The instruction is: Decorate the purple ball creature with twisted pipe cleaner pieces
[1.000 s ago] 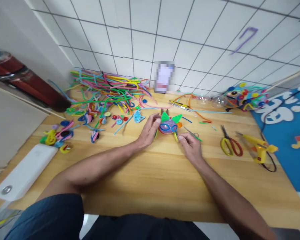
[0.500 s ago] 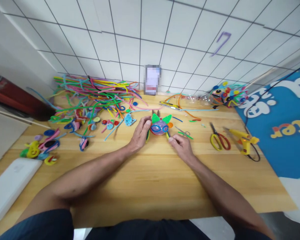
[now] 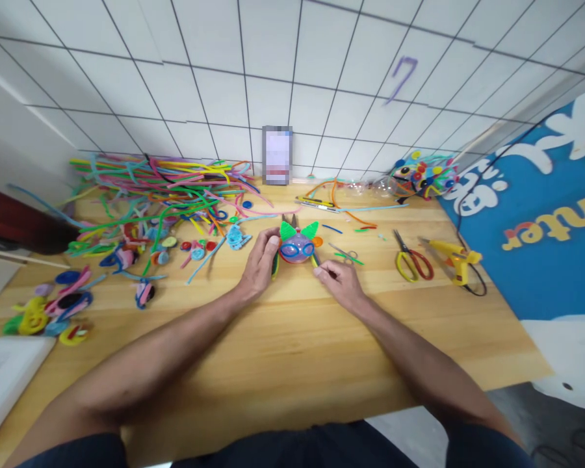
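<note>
A clear purple ball (image 3: 297,252) with blue ring glasses (image 3: 290,250) and two green leaf-shaped ears (image 3: 309,229) sits between my hands. Behind it lies a pair of pliers, whose dark jaw tips (image 3: 294,220) show above the ears and whose yellow-and-black handles (image 3: 275,265) come out on both sides. My left hand (image 3: 259,266) is closed against the ball's left side, thumb upward, beside the left handle; its other fingers are partly hidden. With bent fingers, my right hand (image 3: 338,281) pinches the end of the right handle. An orange ball (image 3: 317,241) is at the figure's right.
Scissors (image 3: 412,260) and a yellow glue gun (image 3: 453,259) lie at the right, small scissors (image 3: 346,253) nearer. Pipe cleaners (image 3: 166,185) are heaped at the back left. Finished pieces (image 3: 63,305) lie left, by a white case (image 3: 14,370). A phone (image 3: 277,156) leans on the wall.
The view has swung slightly to the right, so everything appears shifted left. Both hands keep nearly the same places around the purple ball and the pliers.
</note>
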The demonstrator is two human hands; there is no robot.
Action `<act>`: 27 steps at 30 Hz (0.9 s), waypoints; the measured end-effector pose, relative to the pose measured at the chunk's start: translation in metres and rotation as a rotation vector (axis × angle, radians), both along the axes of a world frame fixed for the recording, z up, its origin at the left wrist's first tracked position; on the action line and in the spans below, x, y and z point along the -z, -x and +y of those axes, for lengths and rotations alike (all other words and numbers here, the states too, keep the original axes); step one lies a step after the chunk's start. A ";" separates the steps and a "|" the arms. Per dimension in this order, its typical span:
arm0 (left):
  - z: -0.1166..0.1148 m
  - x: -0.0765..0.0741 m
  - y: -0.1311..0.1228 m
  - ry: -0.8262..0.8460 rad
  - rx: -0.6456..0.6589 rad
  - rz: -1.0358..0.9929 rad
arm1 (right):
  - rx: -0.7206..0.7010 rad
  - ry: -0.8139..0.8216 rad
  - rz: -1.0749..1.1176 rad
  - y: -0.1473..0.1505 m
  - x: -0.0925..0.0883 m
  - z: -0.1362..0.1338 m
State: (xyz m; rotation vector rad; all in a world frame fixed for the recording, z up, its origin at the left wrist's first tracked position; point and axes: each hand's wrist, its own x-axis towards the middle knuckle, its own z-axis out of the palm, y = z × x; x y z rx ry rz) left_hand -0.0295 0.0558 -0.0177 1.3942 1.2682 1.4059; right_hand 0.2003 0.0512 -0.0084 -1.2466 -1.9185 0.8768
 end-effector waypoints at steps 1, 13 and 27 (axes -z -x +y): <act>0.000 0.000 0.000 0.000 -0.003 0.002 | 0.002 0.005 0.000 0.000 0.000 0.000; 0.000 -0.001 0.000 -0.009 -0.006 -0.010 | 0.000 0.003 -0.002 0.000 0.000 0.000; 0.003 0.006 0.000 -0.012 -0.021 -0.083 | -0.001 0.000 -0.007 -0.001 0.001 -0.001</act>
